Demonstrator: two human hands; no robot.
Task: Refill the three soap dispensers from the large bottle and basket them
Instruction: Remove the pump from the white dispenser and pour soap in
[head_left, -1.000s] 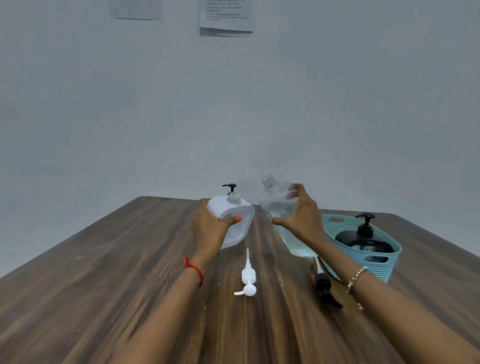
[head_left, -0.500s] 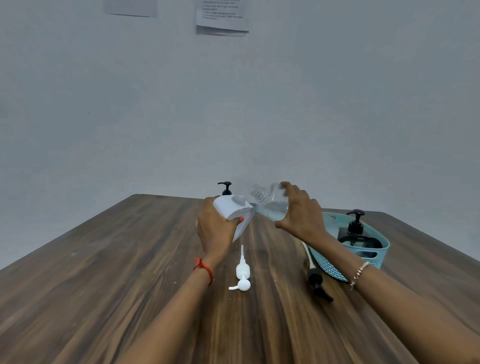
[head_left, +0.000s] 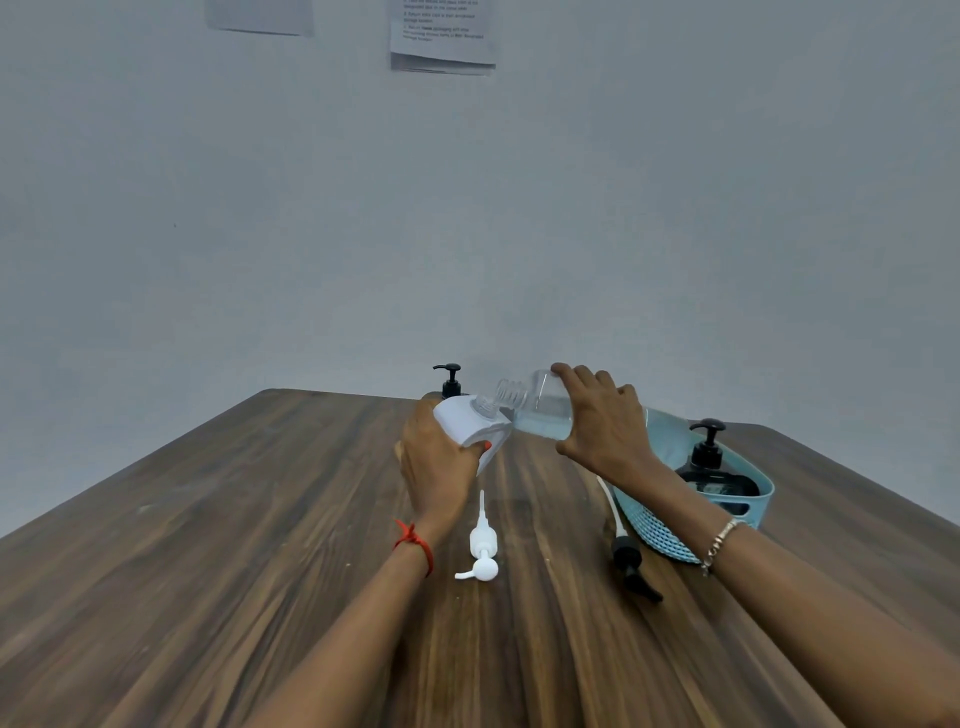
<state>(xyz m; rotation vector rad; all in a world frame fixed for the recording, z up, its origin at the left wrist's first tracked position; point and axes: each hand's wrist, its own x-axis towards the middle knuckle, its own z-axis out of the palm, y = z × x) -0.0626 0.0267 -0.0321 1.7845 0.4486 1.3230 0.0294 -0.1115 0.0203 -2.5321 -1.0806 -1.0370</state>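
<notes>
On the table (head_left: 208, 545), your left hand (head_left: 436, 467) holds a dispenser (head_left: 470, 423) left of the large bottle (head_left: 540, 408) in your right hand (head_left: 608, 426). Two pumps (head_left: 483, 545) (head_left: 626, 558) lie before them. Right, the basket (head_left: 670, 535) holds another dispenser (head_left: 714, 470); a third (head_left: 451, 382) stands behind.

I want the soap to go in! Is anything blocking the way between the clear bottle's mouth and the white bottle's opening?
Nothing visible blocks it. The clear bottle is tipped with its mouth right at the white dispenser opening; the white pump lies on the table.

Grey wall (head_left: 675, 208), two papers (head_left: 441, 36), text illegible; wooden table (head_left: 208, 571).
</notes>
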